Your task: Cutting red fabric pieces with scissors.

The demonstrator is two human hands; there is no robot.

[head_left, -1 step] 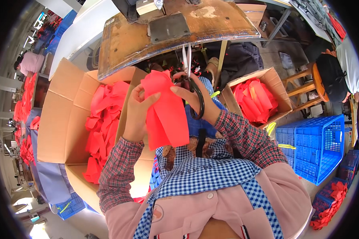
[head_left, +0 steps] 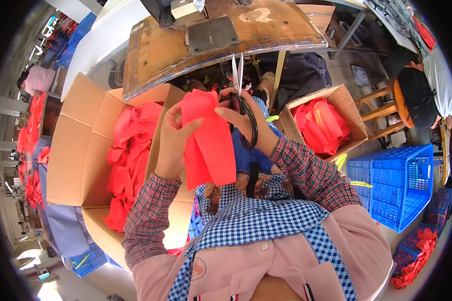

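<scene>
Holding a red fabric piece, the left hand pinches its edge; the right hand grips scissors above it, seemingly mid-trim, with the cardboard box left of it well filled.

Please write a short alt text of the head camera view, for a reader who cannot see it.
Seen from above, a person's left hand holds up a red fabric piece while the right hand holds scissors beside it. A large cardboard box of red pieces stands on the left, a smaller box on the right.
</scene>
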